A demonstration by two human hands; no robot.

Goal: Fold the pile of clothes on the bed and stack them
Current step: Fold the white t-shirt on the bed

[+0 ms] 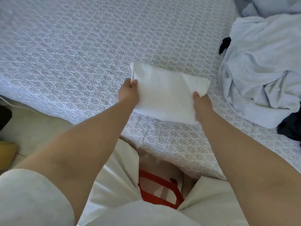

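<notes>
Both hands, left hand (130, 92) and right hand (201, 101), pinch the folded white cloth (164, 93) between them.

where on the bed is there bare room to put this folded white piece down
Bare bedspread runs wide to the left of and beyond the folded white cloth, held by the left hand and right hand. The right side is crowded by the pale blue pile and dark garments.

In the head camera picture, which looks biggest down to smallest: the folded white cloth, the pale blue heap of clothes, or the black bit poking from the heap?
1. Pale blue heap of clothes
2. Folded white cloth
3. Black bit
</notes>
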